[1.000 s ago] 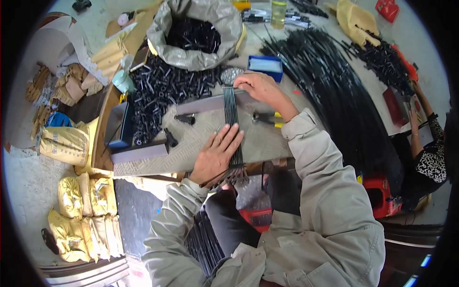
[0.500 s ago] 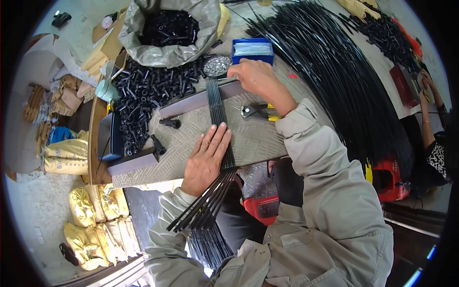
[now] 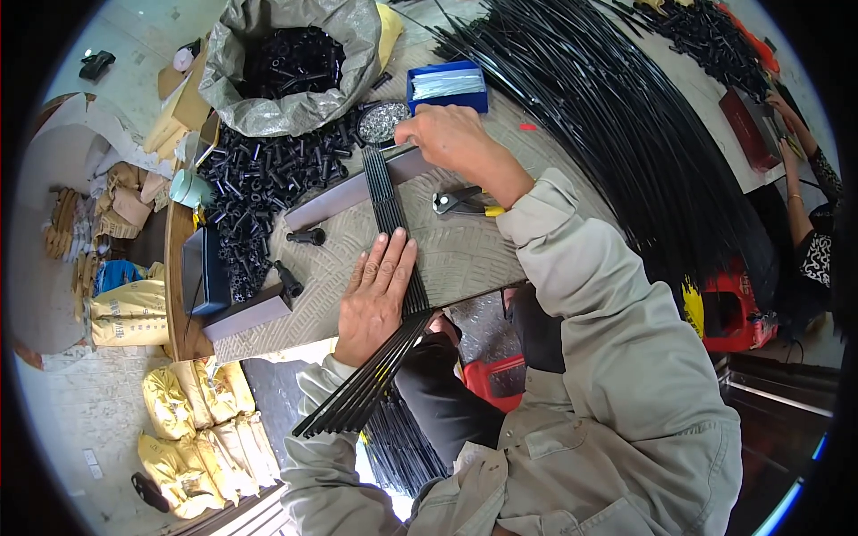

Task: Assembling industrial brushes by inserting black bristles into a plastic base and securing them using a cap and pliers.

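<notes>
My left hand (image 3: 377,295) lies flat, fingers stretched out, over a row of thin black rods (image 3: 384,192). The rods lie side by side on the table, and their near ends fan out past its front edge. At their far ends, my right hand (image 3: 451,138) is closed with its fingers curled down; what its fingertips hold is hidden. Just left of it sits a round dish of small shiny metal pieces (image 3: 384,123). The rods cross a long grey bar (image 3: 335,201). Yellow-handled pincers (image 3: 456,201) lie right of the rods, below my right hand.
Black tubular parts (image 3: 268,179) are heaped at left, below an open sack (image 3: 223,89) of similar parts. A blue box (image 3: 447,85) holds pale strips. Long black rods (image 3: 617,116) spread along the right. A co-worker's hands (image 3: 786,125) are near a dark red box (image 3: 749,129).
The whole view has shifted slightly. My right hand has moved a little left, closer to the dish and the rods' far ends. My left hand stays flat on the rods.
</notes>
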Action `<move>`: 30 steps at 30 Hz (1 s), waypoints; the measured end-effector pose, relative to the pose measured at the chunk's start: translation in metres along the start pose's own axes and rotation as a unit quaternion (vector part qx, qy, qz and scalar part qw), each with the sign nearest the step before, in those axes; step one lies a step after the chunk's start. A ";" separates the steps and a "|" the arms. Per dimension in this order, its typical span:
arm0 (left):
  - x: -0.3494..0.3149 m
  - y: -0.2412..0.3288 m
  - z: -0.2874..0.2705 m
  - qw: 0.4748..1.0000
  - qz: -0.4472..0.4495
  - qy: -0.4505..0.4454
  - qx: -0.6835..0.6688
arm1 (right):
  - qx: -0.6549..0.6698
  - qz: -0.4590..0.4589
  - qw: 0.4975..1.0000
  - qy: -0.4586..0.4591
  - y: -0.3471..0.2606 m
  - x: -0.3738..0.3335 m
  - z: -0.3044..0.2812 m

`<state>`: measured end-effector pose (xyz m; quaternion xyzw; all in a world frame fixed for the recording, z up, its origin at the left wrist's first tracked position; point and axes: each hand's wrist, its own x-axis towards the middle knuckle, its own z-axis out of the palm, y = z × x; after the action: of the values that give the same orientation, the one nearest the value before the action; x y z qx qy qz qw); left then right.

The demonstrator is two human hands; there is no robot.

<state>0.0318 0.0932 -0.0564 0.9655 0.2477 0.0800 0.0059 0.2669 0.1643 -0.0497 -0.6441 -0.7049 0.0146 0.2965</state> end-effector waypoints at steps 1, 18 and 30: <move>0.000 0.000 0.001 1.000 0.000 0.001 0.001 | -0.003 0.004 1.000 -0.003 0.000 0.000 -0.001; 0.000 0.002 -0.001 1.000 0.005 0.015 -0.001 | -0.007 -0.009 1.000 -0.013 0.001 0.004 0.005; -0.005 -0.002 -0.006 0.998 0.004 0.047 -0.032 | 0.007 -0.089 0.996 0.026 0.003 0.014 0.016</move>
<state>0.0260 0.0925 -0.0512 0.9610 0.2407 0.1335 0.0247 0.2627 0.1836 -0.0581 -0.5771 -0.7511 -0.0235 0.3197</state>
